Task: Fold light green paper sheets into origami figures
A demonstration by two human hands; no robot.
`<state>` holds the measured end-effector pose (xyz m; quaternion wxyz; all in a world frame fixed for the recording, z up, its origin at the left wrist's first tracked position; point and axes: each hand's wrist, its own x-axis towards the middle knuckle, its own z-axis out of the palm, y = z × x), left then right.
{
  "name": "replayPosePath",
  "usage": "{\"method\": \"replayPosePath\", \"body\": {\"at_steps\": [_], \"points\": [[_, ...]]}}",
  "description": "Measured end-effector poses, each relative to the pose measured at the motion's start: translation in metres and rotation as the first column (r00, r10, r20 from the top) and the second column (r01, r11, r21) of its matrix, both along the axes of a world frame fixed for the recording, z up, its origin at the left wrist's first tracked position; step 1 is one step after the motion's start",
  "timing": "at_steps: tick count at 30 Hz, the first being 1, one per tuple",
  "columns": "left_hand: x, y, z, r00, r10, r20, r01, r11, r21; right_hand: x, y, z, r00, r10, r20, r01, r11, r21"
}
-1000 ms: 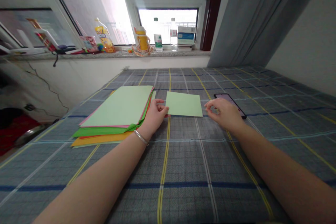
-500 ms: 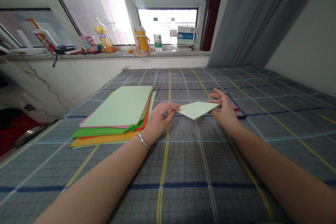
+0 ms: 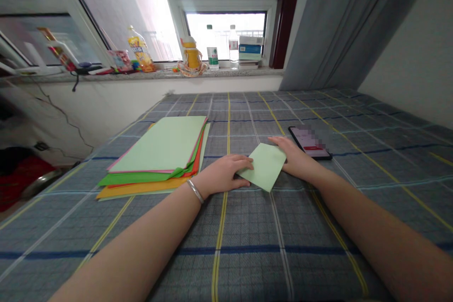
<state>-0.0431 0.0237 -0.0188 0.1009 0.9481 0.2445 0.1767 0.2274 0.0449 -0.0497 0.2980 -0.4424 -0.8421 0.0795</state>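
A small light green folded paper [image 3: 264, 165] lies tilted on the checked blue-grey cloth [image 3: 247, 236]. My left hand [image 3: 224, 175] grips its left edge, fingers curled over it. From the right, my right hand [image 3: 292, 158] holds the sheet's other edge, its fingers partly hidden behind the paper. A stack of coloured paper sheets [image 3: 159, 153], light green on top with pink, green, red and orange below, lies just left of my left hand.
A phone [image 3: 309, 142] with a lit screen lies right of my right hand. The windowsill [image 3: 148, 73] at the back carries bottles, a yellow cup and boxes. A grey curtain [image 3: 339, 23] hangs at the right.
The small green paper was lying flat, was lifted and turned between both hands, and now rests tilted, nearer to me. Both hands moved towards me with it.
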Motion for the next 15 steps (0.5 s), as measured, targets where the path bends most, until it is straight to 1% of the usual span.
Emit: {"method": "replayPosePath", "body": {"at_steps": [2, 6, 9, 11, 15], "points": [[0.001, 0.0006, 0.0006, 1.0, 0.011, -0.002, -0.011, 0.999, -0.038, 0.0, -0.0012, 0.0017, 0.999, -0.006, 0.031, 0.007, 1.0, -0.016], [0.0017, 0.0031, -0.0004, 0.998, 0.058, -0.016, -0.059, 0.996, -0.069, 0.0023, -0.0021, 0.0037, 0.998, -0.025, 0.064, 0.027, 0.999, -0.018], [0.0012, 0.0033, -0.0003, 0.997, 0.057, -0.046, -0.061, 0.995, -0.083, 0.0054, -0.0019, 0.0046, 0.995, -0.05, 0.086, 0.052, 0.998, -0.022], [0.0014, 0.0018, 0.0013, 0.995, 0.065, -0.08, -0.069, 0.996, -0.051, 0.0068, -0.0019, 0.0058, 0.993, -0.059, 0.101, 0.062, 0.998, -0.024], [0.0057, -0.0047, 0.0062, 0.966, 0.206, -0.158, -0.193, 0.977, 0.094, 0.0079, -0.0024, 0.007, 0.989, -0.071, 0.126, 0.075, 0.997, -0.031]]}}
